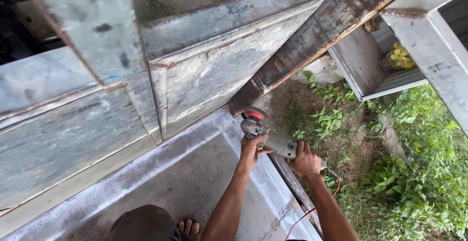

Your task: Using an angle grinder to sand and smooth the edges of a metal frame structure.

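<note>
The left hand (251, 148) is wrapped around the front of a grey grinder (270, 136). The right hand (306, 162) grips its back end tight, so the grinder sits between both hands. Its round disc (254, 114) is just past the left hand, touching the rusty metal beam (312, 41). A red cord (312, 214) hangs below the right hand, over the grass (419, 182).

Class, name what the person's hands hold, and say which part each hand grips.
An angle grinder: the left hand grips its front body behind the disc, the right hand its rear handle.
</note>
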